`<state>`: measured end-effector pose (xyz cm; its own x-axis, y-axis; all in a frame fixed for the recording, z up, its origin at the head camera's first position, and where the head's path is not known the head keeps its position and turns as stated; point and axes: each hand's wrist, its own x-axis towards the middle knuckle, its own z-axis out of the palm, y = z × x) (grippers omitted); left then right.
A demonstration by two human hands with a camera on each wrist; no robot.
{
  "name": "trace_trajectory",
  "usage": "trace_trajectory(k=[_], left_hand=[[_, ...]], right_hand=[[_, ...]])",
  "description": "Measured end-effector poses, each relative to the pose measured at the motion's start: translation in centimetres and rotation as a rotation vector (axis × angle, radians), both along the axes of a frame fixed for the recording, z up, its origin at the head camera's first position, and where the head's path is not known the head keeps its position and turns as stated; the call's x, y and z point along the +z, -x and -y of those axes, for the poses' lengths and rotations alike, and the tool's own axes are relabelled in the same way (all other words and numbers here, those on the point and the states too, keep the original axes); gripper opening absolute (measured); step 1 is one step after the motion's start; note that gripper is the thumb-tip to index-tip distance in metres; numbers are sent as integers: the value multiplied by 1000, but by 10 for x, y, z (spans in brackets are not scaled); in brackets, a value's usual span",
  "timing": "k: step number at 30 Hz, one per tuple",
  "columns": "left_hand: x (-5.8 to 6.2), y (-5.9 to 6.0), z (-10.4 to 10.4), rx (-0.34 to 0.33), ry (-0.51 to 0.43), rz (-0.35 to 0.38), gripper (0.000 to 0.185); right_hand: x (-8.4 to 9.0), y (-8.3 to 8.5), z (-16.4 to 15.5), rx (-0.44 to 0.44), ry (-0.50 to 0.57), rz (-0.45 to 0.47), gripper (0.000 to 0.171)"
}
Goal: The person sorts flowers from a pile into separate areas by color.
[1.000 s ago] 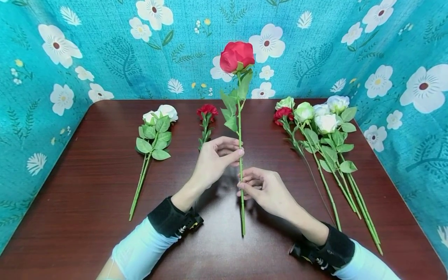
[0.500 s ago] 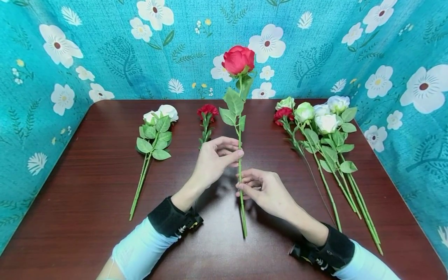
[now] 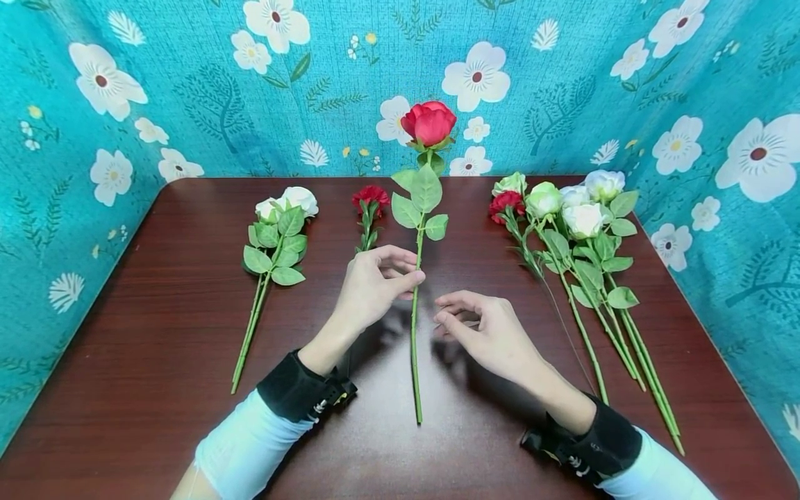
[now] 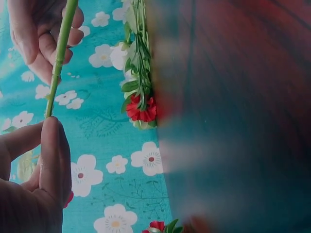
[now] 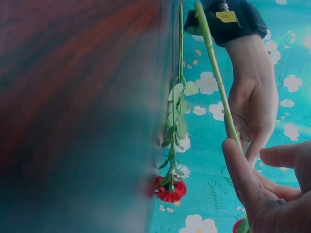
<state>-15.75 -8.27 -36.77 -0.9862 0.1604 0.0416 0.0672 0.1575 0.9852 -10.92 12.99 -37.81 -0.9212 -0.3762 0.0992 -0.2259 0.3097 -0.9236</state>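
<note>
A red artificial rose [image 3: 429, 125] stands nearly upright over the middle of the table, its long green stem hanging below several leaves. My left hand [image 3: 373, 286] pinches that stem below the leaves, between thumb and fingers. To the right of the stem, my right hand [image 3: 487, 333] hovers with loosely bent fingers and holds nothing. In the right wrist view, its thumb and fingers [image 5: 243, 174] are spread apart, while the stem [image 5: 217, 80] passes behind them. A red carnation [image 3: 370, 201] lies just beyond my left hand, which hides its lower stem.
Two white roses [image 3: 287, 208] lie at the left of the dark wooden table [image 3: 156, 333]. On the right are several white and pale green roses [image 3: 584, 221] and another red carnation [image 3: 507, 207]. A turquoise floral cloth [image 3: 350, 83] hangs around the back and sides.
My right hand has let go of the stem and moved slightly right. The rose in my left hand has turned, its bloom coming lower and its stem end shifting a little left.
</note>
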Motion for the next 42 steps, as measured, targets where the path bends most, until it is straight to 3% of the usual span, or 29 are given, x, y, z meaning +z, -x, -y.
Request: trace_trajectory(k=[8,13,21,31,38,42], left_hand=[[-5,3,12,47,146,40,22],[-7,4,20,42,243,64,23],[-6,3,26,58,471,18,17],[-13,7,33,15,623,1,19],[-19,11,35,-15,761,-51,20],[-20,12,36,-40,803,-23,20]], right_hand=[[4,2,-8,-43,-40,-35,18],[5,2,-14,-55,-36,-28,18],[6,3,-19,-63,-60,-26,19],[5,5,-29,-80,-77,-33,18],[4,6,-32,-77,-87,-35,17],[3,6,-34,-76,-103,-34,17]])
